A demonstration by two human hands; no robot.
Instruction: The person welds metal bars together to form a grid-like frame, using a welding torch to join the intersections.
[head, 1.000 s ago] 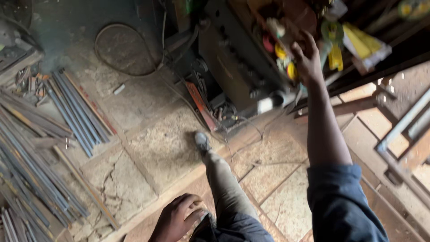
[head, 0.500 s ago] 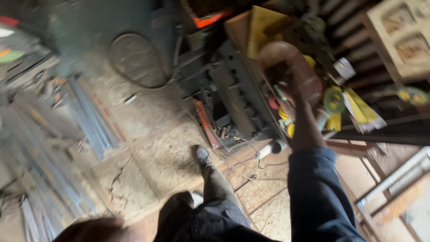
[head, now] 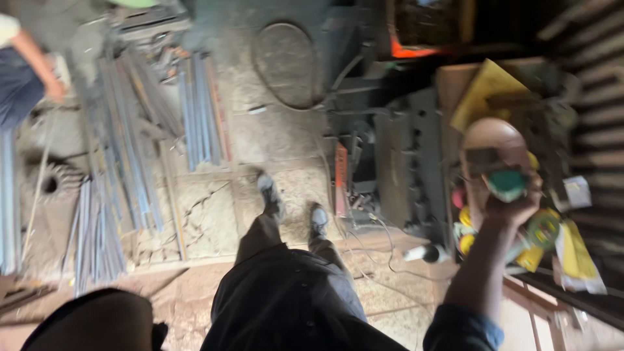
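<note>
- Concrete floor: it fills the left and middle of the view; bundles of metal rods lie far left, and another person's arm shows at the far-left corner.
- Cluttered shelf, right: it holds yellow packets, rolls of tape and small parts, too blurred to sort.
- Right hand: a second ago it reached open-fingered into the shelf; now it is raised, fingers clamped on a green-ended tool, so the pick looks made.
- Left hand: hidden below the near-left edge, where only a dark sleeve shows; I cannot tell its fingers.
</note>
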